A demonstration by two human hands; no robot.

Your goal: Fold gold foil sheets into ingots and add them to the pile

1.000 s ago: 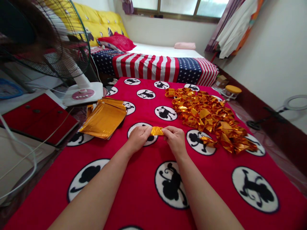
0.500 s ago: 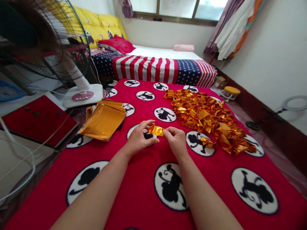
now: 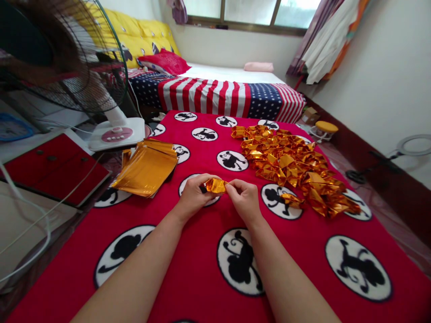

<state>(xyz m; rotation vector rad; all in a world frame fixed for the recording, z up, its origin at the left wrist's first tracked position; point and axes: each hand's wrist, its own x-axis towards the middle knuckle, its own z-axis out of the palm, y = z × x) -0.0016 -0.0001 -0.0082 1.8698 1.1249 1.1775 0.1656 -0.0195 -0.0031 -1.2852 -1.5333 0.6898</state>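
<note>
A small piece of folded gold foil paper (image 3: 216,185) is held between my two hands, just above the red cloth (image 3: 198,251) with its round black-and-white figures. My left hand (image 3: 194,194) is closed around the foil's left end, thumb below and fingers above. My right hand (image 3: 245,197) pinches its right end between thumb and fingertips. To the right lies a heap of folded gold foil pieces (image 3: 286,157), with one piece (image 3: 292,200) at its near side. On the left is a stack of flat gold foil sheets (image 3: 146,172).
A standing fan (image 3: 116,132) is at the left beside a red-fronted cabinet (image 3: 50,166). Past the cloth's far edge stands a bed (image 3: 215,96) with a striped and starred cover. A yellow stool (image 3: 326,127) and a ring light (image 3: 399,150) are on the right.
My left hand's fingers and thumb, spread apart around the foil before, have closed on its left end. The foil piece has shifted slightly left and looks more puffed out. My right hand keeps its pinch.
</note>
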